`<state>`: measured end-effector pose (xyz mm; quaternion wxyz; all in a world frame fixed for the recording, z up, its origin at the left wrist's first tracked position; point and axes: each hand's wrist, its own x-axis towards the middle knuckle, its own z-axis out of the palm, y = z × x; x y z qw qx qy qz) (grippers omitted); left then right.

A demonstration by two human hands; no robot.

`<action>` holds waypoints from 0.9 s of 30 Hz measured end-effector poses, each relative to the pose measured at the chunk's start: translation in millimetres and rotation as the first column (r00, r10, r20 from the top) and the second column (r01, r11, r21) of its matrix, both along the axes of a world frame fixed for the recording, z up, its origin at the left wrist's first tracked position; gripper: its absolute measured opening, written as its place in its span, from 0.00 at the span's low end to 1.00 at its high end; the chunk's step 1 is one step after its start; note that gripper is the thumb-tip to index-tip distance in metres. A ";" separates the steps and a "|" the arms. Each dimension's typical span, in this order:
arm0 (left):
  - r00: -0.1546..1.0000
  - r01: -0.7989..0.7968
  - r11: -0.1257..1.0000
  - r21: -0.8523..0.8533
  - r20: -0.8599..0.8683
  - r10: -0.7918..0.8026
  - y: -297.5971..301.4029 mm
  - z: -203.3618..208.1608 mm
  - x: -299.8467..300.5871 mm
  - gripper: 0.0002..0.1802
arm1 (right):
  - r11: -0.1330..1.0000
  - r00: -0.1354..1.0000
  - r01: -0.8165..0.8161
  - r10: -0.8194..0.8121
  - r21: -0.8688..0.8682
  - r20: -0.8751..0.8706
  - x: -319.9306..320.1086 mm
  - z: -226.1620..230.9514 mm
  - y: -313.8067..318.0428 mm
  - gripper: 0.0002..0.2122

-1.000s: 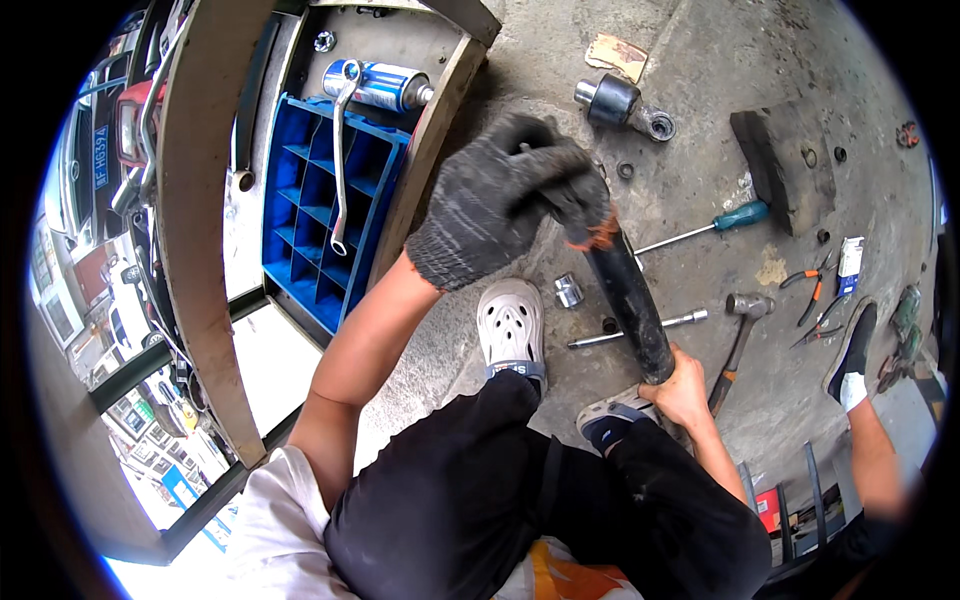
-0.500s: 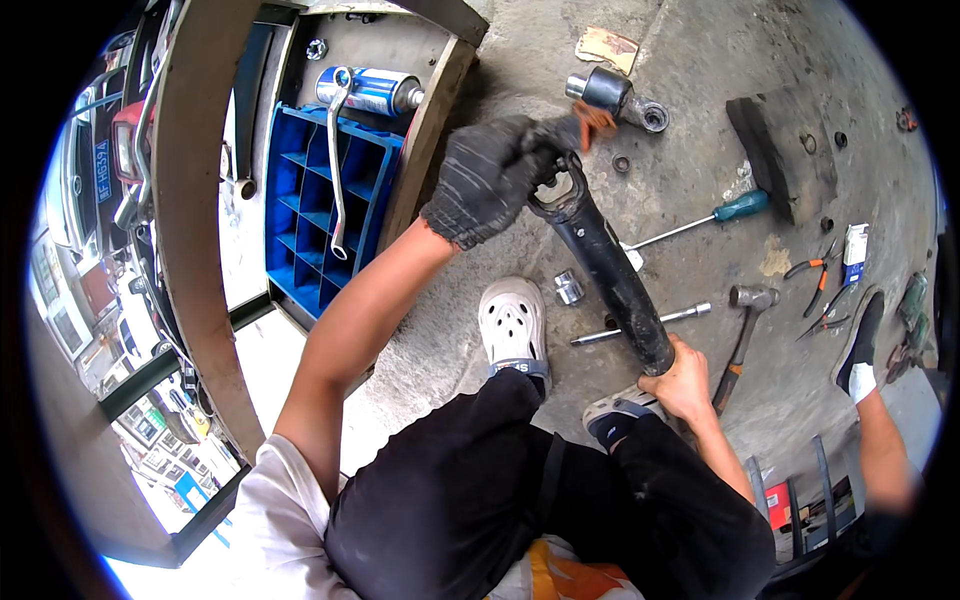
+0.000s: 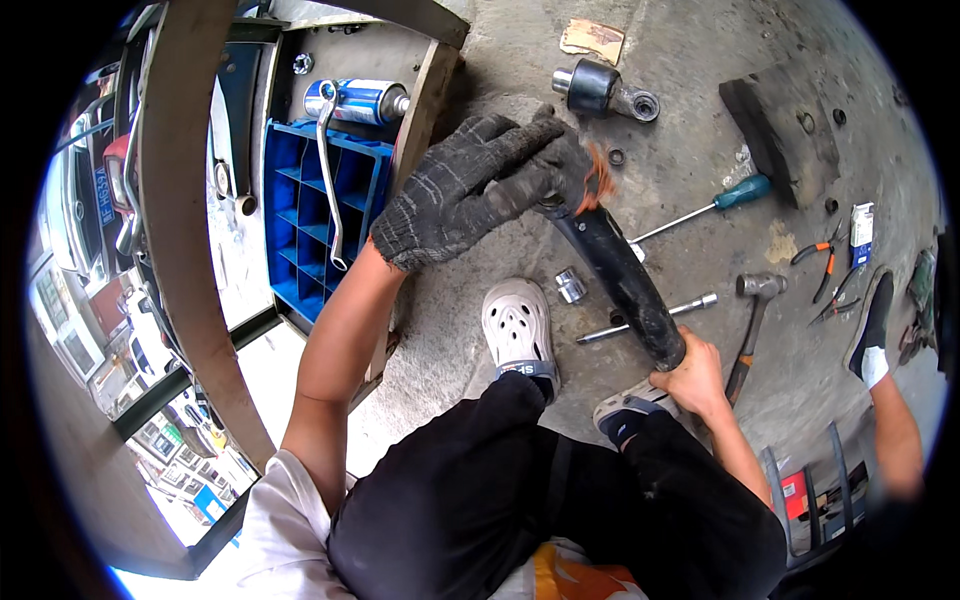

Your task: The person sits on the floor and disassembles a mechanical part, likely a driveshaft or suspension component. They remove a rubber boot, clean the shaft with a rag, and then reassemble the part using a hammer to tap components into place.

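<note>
A long black metal tube [image 3: 615, 270] slants across the middle, above my shoes. My right hand [image 3: 695, 375], bare, is wrapped round its lower end. My left hand [image 3: 470, 190], in a dark grey knit glove, lies over the tube's upper end, its fingers bent and close together. A reddish-brown stringy tuft [image 3: 598, 180] sticks out at the left fingertips; most of what the fingers hold is hidden. Just beyond is a black cylindrical metal joint [image 3: 592, 88] with a ring end, and a small dark ring [image 3: 616, 157] lies near it.
Rightward on the concrete lie a blue-handled screwdriver [image 3: 745, 192], a socket bar [image 3: 690, 305], a hammer [image 3: 762, 286] and pliers [image 3: 815, 250]. A socket [image 3: 571, 286] sits near my shoe. At left, a wrench [image 3: 330, 180] lies over a blue divided tray [image 3: 283, 200]. Another person's foot [image 3: 872, 320] is at right.
My left hand has come down over the tube's upper end, covering its opening. The brown tuft has moved down with it. My right hand keeps its hold low on the tube.
</note>
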<state>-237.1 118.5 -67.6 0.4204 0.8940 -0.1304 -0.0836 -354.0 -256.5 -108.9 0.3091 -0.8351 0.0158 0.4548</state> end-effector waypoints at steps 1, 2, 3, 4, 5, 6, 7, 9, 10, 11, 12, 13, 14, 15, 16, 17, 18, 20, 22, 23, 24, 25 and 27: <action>0.993 -0.056 0.994 -0.097 -0.112 0.045 -2.7 -1.1 -1.5 0.21 | 1.000 1.000 0.001 -0.001 -0.007 -0.006 -1.1 -1.1 -0.8 0.29; 0.971 -0.129 0.975 -0.182 -0.221 0.088 -5.7 -2.1 -3.5 0.21 | 1.000 1.000 0.001 -0.001 -0.014 -0.012 -2.4 -2.7 -1.7 0.29; 0.963 -0.146 0.980 -0.137 -0.246 0.109 -13.6 7.9 3.2 0.20 | 1.000 1.000 -0.002 0.002 -0.021 -0.016 -1.9 -3.7 -2.0 0.29; 0.954 -0.162 0.983 -0.091 -0.269 0.132 -20.6 12.1 7.5 0.20 | 1.000 1.000 -0.012 0.011 -0.026 -0.027 -0.8 -2.9 -1.4 0.29; 0.993 -0.114 0.988 0.099 0.008 0.114 -25.9 6.5 7.2 0.18 | 0.999 0.999 -0.023 0.022 -0.031 -0.038 0.7 -1.3 -0.2 0.30; 0.996 -0.084 0.980 0.179 0.049 0.076 -26.9 4.6 8.2 0.17 | 0.999 0.998 -0.033 0.031 -0.035 -0.048 1.5 -0.1 0.8 0.31; 0.996 -0.057 0.964 0.259 0.087 0.036 -26.8 3.0 9.6 0.16 | 1.000 0.999 -0.021 0.020 -0.023 -0.030 1.1 -0.7 0.9 0.30; 0.984 -0.005 0.924 0.382 0.164 -0.063 -27.2 -4.0 10.2 0.16 | 1.000 1.000 0.000 0.000 0.000 0.003 -1.7 -3.7 0.0 0.28; 0.983 0.066 0.918 0.392 0.132 -0.127 -24.9 -5.8 10.4 0.17 | 1.000 1.000 -0.001 0.001 -0.006 -0.007 -2.6 -5.1 -0.8 0.28; 0.977 0.136 0.907 0.398 0.100 -0.190 -21.9 -6.0 11.0 0.17 | 1.000 1.000 -0.003 0.002 -0.013 -0.018 -3.4 -6.4 -1.6 0.28; 0.965 0.204 0.888 0.411 0.070 -0.254 -19.5 -1.9 13.3 0.18 | 1.000 1.000 -0.004 0.003 -0.010 -0.023 -2.7 -6.6 -1.9 0.28; 0.952 0.247 0.894 0.375 0.078 -0.296 -15.7 -2.1 16.8 0.20 | 1.000 0.999 -0.001 0.002 0.008 -0.033 -2.3 -4.7 -1.5 0.28; 0.945 0.281 0.901 0.332 0.069 -0.320 -11.3 -1.4 19.0 0.21 | 1.000 0.999 0.001 0.000 0.025 -0.043 -2.0 -1.5 -1.0 0.28; 0.937 0.316 0.907 0.278 0.058 -0.344 -6.8 -2.7 19.6 0.23 | 0.999 0.998 0.004 -0.002 0.034 -0.059 -3.2 0.2 -1.0 0.28; 0.928 0.350 0.910 0.222 0.049 -0.369 -3.1 -2.0 19.5 0.24 | 1.000 0.999 -0.008 0.009 0.026 -0.042 -4.1 -0.2 -1.3 0.28; 0.921 0.384 0.893 0.233 -0.024 -0.390 2.2 -0.1 19.9 0.25 | 1.000 1.000 -0.019 0.019 0.018 -0.024 -5.3 -1.4 -1.5 0.27; 0.914 0.400 0.875 0.275 -0.049 -0.402 3.0 1.3 19.7 0.26 | 1.000 1.000 -0.030 0.030 0.010 -0.006 -6.5 -2.7 -1.9 0.27; 0.900 0.431 0.830 0.354 -0.098 -0.425 2.2 1.8 18.0 0.27 | 1.000 0.999 -0.029 0.029 -0.004 0.014 -8.9 -7.4 -4.8 0.29; 0.923 0.358 0.848 0.391 -0.013 -0.383 -0.2 -4.7 8.5 0.26 | 0.999 0.999 -0.035 0.035 -0.005 0.015 -9.1 -8.5 -7.3 0.30; 0.936 0.317 0.867 0.385 0.019 -0.351 -0.9 -10.8 3.0 0.26 | 0.999 0.999 -0.039 0.039 -0.001 0.006 -9.0 -8.2 -8.3 0.30; 0.947 0.275 0.885 0.376 0.053 -0.317 -2.8 -14.7 -0.2 0.25 | 0.999 0.999 -0.044 0.044 0.000 -0.003 -8.7 -7.6 -9.7 0.31; 0.955 0.249 0.863 0.440 0.038 -0.295 -4.3 -17.1 -1.2 0.21 | 0.999 0.999 -0.039 0.039 -0.003 0.005 -9.7 -8.7 -11.1 0.31; 0.972 0.087 0.913 0.398 0.167 -0.166 -10.8 -19.9 -8.7 0.17 | 1.000 0.999 -0.032 0.032 -0.001 0.021 -11.9 -12.2 -11.6 0.31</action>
